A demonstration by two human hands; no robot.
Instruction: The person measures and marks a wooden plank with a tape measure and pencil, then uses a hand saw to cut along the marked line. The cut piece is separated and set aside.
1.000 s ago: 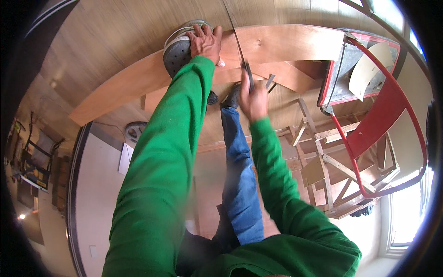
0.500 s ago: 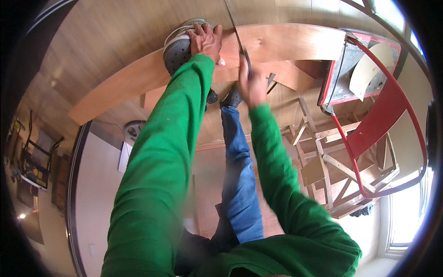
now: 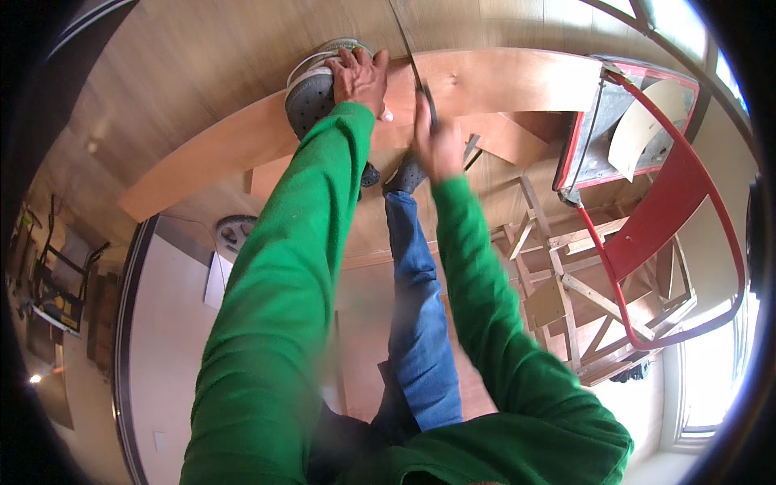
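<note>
A long, reddish-brown wooden board runs across the far part of the view. My left hand lies on it, palm down with fingers spread, next to my foot in a dark clog that rests on the board. In my right hand is the handle of a handsaw, fingers wrapped around it. The thin blade slants up across the board, its far end past the far edge. My other clog is on the floor below the board. The right hand is slightly blurred.
A red-framed chair stands at the right, with a curved pale piece on its grey panel. Below it is a wooden frame of slats. Wood offcuts lie near the board, and a dark wheel-like disc sits left of my arm.
My right hand and the saw have shifted slightly, a little to the left. My left hand and the foot stay in place on the board.
</note>
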